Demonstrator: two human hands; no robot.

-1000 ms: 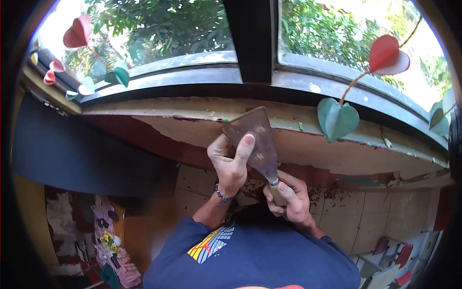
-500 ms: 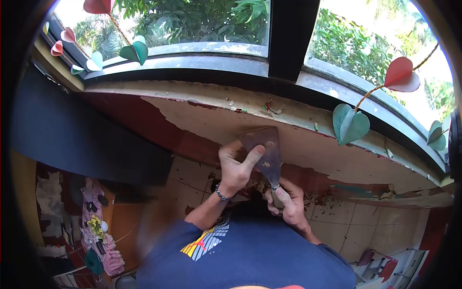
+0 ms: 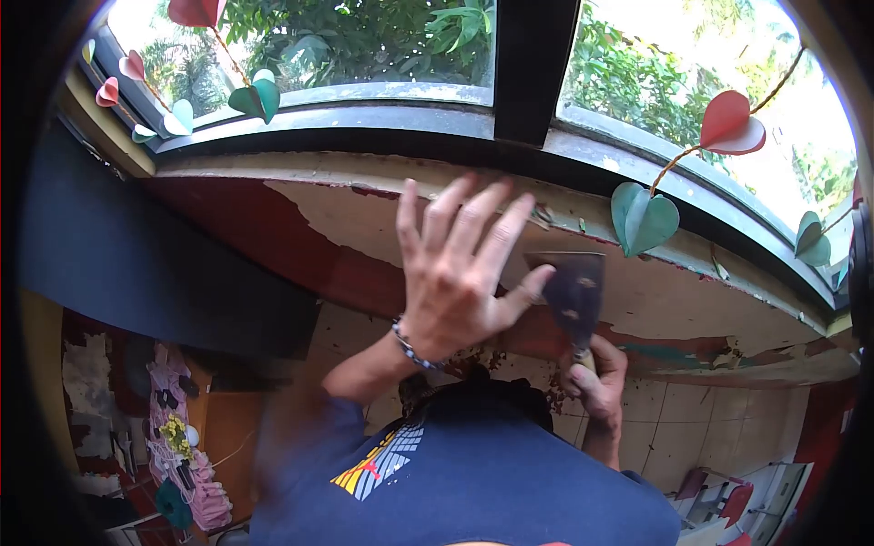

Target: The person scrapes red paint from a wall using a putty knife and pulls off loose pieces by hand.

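Note:
My left hand [image 3: 455,282] is open, its fingers spread and a little blurred, reaching up over the window ledge [image 3: 346,170]. Its thumb tip lies close to the left edge of the scraper blade; I cannot tell whether they touch. A wide, dark scraper [image 3: 575,291] with a worn blade points upward at the wall. My right hand [image 3: 601,382] is wrapped round its handle. Behind both, the wall [image 3: 665,296] under the ledge shows a large pale patch bordered by peeling dark red paint [image 3: 264,223].
Paper hearts, one green [image 3: 645,218] and one red [image 3: 731,123], hang on a cord before the window. Paint chips [image 3: 719,264] lie along the ledge. A dark panel [image 3: 155,246] stands at left, near a wooden cabinet [image 3: 232,446]. Floor tiles [image 3: 683,414] show below.
My left hand has come off the scraper blade, opened its fingers and moved up towards the ledge. My right hand has shifted right with the scraper.

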